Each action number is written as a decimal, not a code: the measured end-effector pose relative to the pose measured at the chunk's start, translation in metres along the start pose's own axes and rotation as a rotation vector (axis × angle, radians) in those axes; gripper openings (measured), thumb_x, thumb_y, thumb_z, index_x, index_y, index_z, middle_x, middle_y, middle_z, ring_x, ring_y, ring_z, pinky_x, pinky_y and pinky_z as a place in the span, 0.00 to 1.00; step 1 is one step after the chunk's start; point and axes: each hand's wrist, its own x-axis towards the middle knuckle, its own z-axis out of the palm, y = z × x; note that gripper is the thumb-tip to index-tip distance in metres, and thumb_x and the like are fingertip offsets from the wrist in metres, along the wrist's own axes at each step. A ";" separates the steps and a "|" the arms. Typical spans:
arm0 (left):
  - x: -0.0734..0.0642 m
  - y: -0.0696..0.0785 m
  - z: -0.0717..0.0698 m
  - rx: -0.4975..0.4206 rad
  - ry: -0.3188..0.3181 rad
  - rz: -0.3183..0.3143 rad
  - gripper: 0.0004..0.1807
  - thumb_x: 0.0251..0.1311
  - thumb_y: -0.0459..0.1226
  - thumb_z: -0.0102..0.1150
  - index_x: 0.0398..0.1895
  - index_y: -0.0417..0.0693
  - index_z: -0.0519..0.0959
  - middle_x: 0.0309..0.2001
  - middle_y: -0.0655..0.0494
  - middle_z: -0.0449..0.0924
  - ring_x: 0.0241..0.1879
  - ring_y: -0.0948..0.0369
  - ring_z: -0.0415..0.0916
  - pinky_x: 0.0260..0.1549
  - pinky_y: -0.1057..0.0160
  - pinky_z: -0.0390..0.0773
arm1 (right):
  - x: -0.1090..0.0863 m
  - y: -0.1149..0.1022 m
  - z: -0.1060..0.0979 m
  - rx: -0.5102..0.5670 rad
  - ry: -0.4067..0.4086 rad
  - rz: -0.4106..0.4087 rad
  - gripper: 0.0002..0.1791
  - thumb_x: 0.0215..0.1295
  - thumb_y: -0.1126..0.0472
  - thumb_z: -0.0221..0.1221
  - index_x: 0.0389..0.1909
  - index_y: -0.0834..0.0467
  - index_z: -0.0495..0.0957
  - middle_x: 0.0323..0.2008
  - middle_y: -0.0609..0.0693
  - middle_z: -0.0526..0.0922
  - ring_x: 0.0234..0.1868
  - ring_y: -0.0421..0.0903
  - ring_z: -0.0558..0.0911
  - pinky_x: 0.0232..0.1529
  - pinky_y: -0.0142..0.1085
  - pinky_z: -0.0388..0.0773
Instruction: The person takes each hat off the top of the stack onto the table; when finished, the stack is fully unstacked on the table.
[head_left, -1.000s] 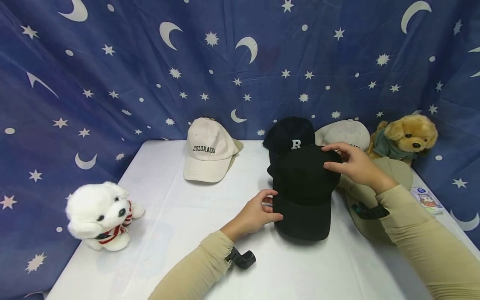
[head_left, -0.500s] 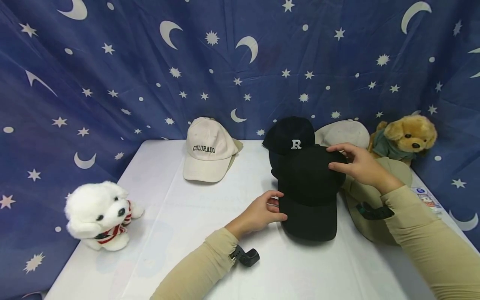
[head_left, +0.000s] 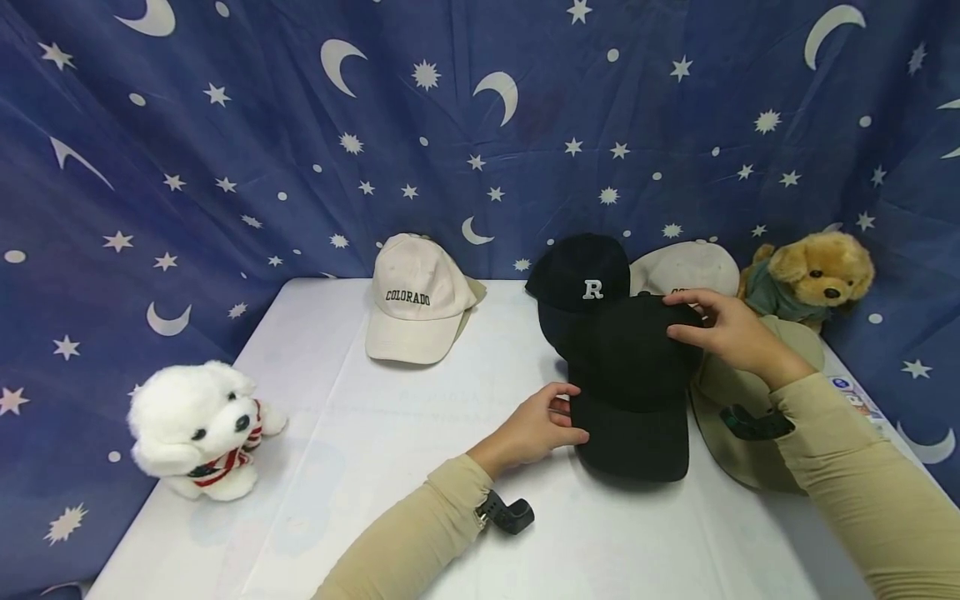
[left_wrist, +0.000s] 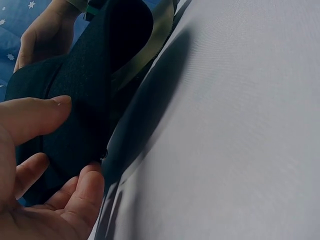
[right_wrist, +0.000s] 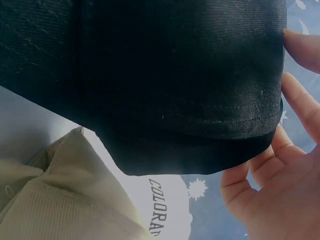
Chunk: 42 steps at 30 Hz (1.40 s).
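A plain black cap (head_left: 630, 358), brim towards me, is held in both hands at the right of the head view. My left hand (head_left: 528, 429) pinches the brim's left edge; the left wrist view shows the thumb (left_wrist: 37, 117) on its upper face and a shadow on the cloth beside it. My right hand (head_left: 731, 333) grips the crown's right side, and its fingers (right_wrist: 300, 102) lie along the cap's edge in the right wrist view. Behind stands a dark cap with an R (head_left: 585, 271), its lower part partly covered. An olive-tan cap (head_left: 738, 417) lies beneath my right forearm.
A pale cap (head_left: 686, 267) sits behind my right hand. A cream COLORADO cap (head_left: 412, 292) stands at the back middle, another tan cap behind it. A white plush dog (head_left: 195, 433) is at left, a brown plush dog (head_left: 813, 271) at back right. A starry curtain (head_left: 420, 167) backs the white table (head_left: 360, 517).
The black cap and both hands have shifted to the right, step by step, uncovering more of the dark cap's brim. The other caps and the plush dogs stay in place.
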 end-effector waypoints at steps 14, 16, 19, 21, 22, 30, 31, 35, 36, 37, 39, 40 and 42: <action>0.006 0.002 0.009 0.051 0.000 -0.009 0.33 0.54 0.34 0.74 0.64 0.50 0.73 0.48 0.56 0.74 0.41 0.66 0.76 0.38 0.67 0.77 | -0.002 0.013 -0.005 -0.052 -0.037 0.053 0.25 0.69 0.62 0.64 0.64 0.65 0.74 0.63 0.64 0.72 0.48 0.38 0.71 0.42 0.26 0.69; 0.007 0.002 0.010 0.044 -0.004 -0.015 0.33 0.54 0.34 0.74 0.64 0.50 0.73 0.48 0.55 0.74 0.42 0.65 0.76 0.39 0.66 0.77 | -0.002 0.014 -0.006 -0.060 -0.032 0.054 0.25 0.68 0.61 0.64 0.64 0.65 0.74 0.63 0.65 0.73 0.48 0.37 0.72 0.42 0.26 0.69; 0.008 0.002 0.011 0.041 -0.007 -0.021 0.33 0.54 0.34 0.74 0.64 0.51 0.73 0.48 0.55 0.74 0.42 0.64 0.76 0.39 0.66 0.77 | -0.002 0.015 -0.006 -0.065 -0.026 0.047 0.25 0.68 0.62 0.65 0.63 0.66 0.75 0.62 0.65 0.74 0.46 0.34 0.72 0.42 0.25 0.69; 0.008 0.002 0.012 0.043 -0.006 -0.024 0.33 0.54 0.35 0.74 0.64 0.51 0.73 0.48 0.56 0.74 0.42 0.64 0.76 0.39 0.66 0.77 | -0.002 0.016 -0.006 -0.068 -0.025 0.041 0.25 0.67 0.62 0.65 0.62 0.66 0.75 0.61 0.66 0.74 0.46 0.34 0.72 0.42 0.25 0.69; 0.009 0.003 0.012 0.045 -0.004 -0.024 0.33 0.54 0.35 0.74 0.64 0.51 0.73 0.48 0.56 0.73 0.42 0.64 0.76 0.39 0.66 0.77 | -0.002 0.016 -0.006 -0.069 -0.026 0.037 0.25 0.67 0.62 0.65 0.62 0.66 0.75 0.61 0.66 0.75 0.45 0.34 0.72 0.42 0.25 0.69; 0.011 0.003 0.015 0.039 -0.002 -0.019 0.33 0.53 0.33 0.74 0.64 0.50 0.73 0.48 0.55 0.74 0.42 0.65 0.76 0.39 0.67 0.77 | 0.001 0.017 -0.008 -0.088 -0.046 0.051 0.25 0.68 0.60 0.64 0.63 0.65 0.75 0.61 0.66 0.74 0.49 0.44 0.73 0.45 0.30 0.69; 0.011 0.003 0.015 0.042 -0.003 -0.019 0.33 0.53 0.33 0.74 0.64 0.50 0.73 0.48 0.55 0.74 0.42 0.65 0.76 0.39 0.67 0.77 | 0.001 0.017 -0.008 -0.087 -0.048 0.055 0.25 0.68 0.59 0.64 0.63 0.65 0.75 0.61 0.66 0.74 0.50 0.46 0.73 0.45 0.31 0.69; 0.012 0.003 0.016 0.052 -0.004 -0.022 0.34 0.54 0.34 0.74 0.65 0.50 0.73 0.49 0.55 0.73 0.42 0.65 0.75 0.40 0.67 0.76 | 0.002 0.019 -0.008 -0.080 -0.049 0.059 0.25 0.69 0.59 0.64 0.63 0.65 0.75 0.61 0.65 0.75 0.49 0.45 0.73 0.45 0.29 0.70; 0.012 0.003 0.016 0.057 -0.004 -0.021 0.34 0.54 0.34 0.74 0.65 0.50 0.73 0.49 0.55 0.73 0.41 0.66 0.75 0.40 0.67 0.76 | 0.003 0.019 -0.007 -0.077 -0.047 0.057 0.25 0.69 0.60 0.64 0.63 0.65 0.75 0.60 0.65 0.75 0.49 0.43 0.73 0.45 0.28 0.69; 0.012 0.003 0.016 0.064 -0.003 -0.018 0.34 0.54 0.35 0.74 0.65 0.50 0.73 0.49 0.55 0.73 0.41 0.66 0.75 0.40 0.67 0.76 | 0.003 0.020 -0.007 -0.072 -0.044 0.052 0.25 0.69 0.60 0.64 0.63 0.65 0.75 0.60 0.64 0.75 0.49 0.41 0.72 0.45 0.28 0.69; 0.011 0.004 0.015 0.076 0.000 -0.014 0.34 0.54 0.35 0.74 0.65 0.49 0.73 0.49 0.54 0.74 0.42 0.66 0.75 0.41 0.67 0.76 | 0.003 0.019 -0.006 -0.061 -0.041 0.044 0.25 0.68 0.61 0.64 0.63 0.66 0.74 0.60 0.64 0.75 0.48 0.38 0.72 0.44 0.26 0.69; 0.011 0.004 0.014 0.083 0.003 -0.012 0.34 0.54 0.35 0.74 0.65 0.49 0.73 0.49 0.54 0.74 0.42 0.66 0.75 0.41 0.68 0.76 | 0.004 0.019 -0.006 -0.055 -0.041 0.041 0.25 0.68 0.61 0.64 0.63 0.66 0.74 0.60 0.64 0.75 0.48 0.37 0.72 0.44 0.26 0.69; 0.011 0.004 0.012 0.094 0.011 -0.008 0.34 0.54 0.35 0.74 0.65 0.48 0.73 0.50 0.52 0.75 0.44 0.65 0.76 0.41 0.67 0.77 | 0.004 0.017 -0.006 -0.046 -0.040 0.040 0.25 0.68 0.61 0.64 0.63 0.66 0.74 0.60 0.64 0.74 0.49 0.36 0.71 0.45 0.25 0.69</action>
